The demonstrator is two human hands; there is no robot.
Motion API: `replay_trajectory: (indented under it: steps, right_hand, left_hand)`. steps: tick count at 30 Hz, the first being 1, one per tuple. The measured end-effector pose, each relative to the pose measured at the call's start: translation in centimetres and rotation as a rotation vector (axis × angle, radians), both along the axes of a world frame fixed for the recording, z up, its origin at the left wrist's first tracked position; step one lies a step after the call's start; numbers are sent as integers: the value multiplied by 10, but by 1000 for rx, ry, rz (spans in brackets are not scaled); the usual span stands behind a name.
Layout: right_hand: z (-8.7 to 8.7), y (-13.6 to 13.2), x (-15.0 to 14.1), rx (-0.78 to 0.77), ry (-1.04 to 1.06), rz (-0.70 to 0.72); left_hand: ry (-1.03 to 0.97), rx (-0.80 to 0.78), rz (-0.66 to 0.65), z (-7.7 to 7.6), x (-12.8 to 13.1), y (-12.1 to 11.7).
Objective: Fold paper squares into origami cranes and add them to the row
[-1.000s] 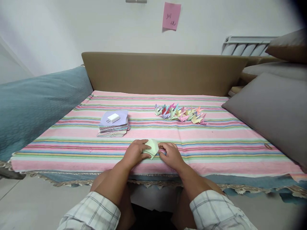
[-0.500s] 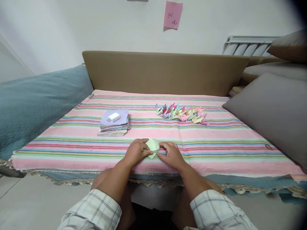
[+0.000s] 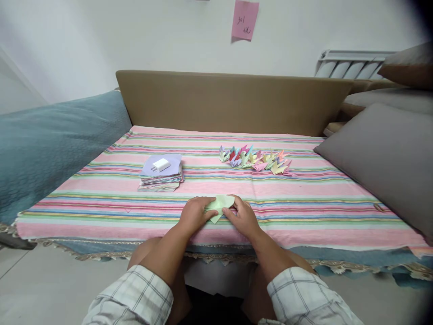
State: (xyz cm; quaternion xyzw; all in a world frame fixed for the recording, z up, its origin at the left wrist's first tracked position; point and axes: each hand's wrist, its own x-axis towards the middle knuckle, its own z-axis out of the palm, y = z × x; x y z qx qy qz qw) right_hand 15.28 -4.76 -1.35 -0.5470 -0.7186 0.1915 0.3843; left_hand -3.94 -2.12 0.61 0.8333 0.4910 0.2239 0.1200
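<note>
A light green sheet of origami paper (image 3: 221,201), partly folded, is held between my two hands close to the front of the striped cloth. My left hand (image 3: 196,214) pinches its left side, thumb on top. On the other side, my right hand (image 3: 243,217) grips the right part between thumb and fingers. One pointed corner of the paper sticks out toward me below the thumbs. The fingertips under the paper are partly hidden.
A stack of coloured paper (image 3: 160,181) lies to the left, with a white charger plug (image 3: 161,164) on it. Several folded paper cranes (image 3: 260,166) cluster behind my right hand. A grey cushion (image 3: 382,153) leans at the right, and a brown backrest (image 3: 230,104) stands behind.
The green paper has been spread wider, its upper part now stretching right. My right hand has closed on the right side, and my left thumb has shifted slightly up and right.
</note>
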Motion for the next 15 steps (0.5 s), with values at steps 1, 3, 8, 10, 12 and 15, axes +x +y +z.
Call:
replay_trajectory:
  steps: [1, 3, 8, 10, 12, 15]
  right_hand:
    - [1, 0, 0, -4, 2, -4]
    - [1, -1, -1, -11, 3, -17]
    - [-1, -1, 0, -72, 76, -98]
    - [-1, 0, 1, -112, 116, -119]
    - [-1, 0, 1, -136, 131, -131]
    - [0, 0, 1, -141, 123, -142]
  left_hand:
    - [8, 3, -3, 0, 0, 0]
    - [9, 7, 3, -1, -1, 1]
    - [-23, 10, 14, -2, 0, 1]
    - [-38, 19, -15, -3, 1, 2]
    - [-46, 26, -57, -3, 0, 2]
    - [-41, 13, -102, -1, 0, 2]
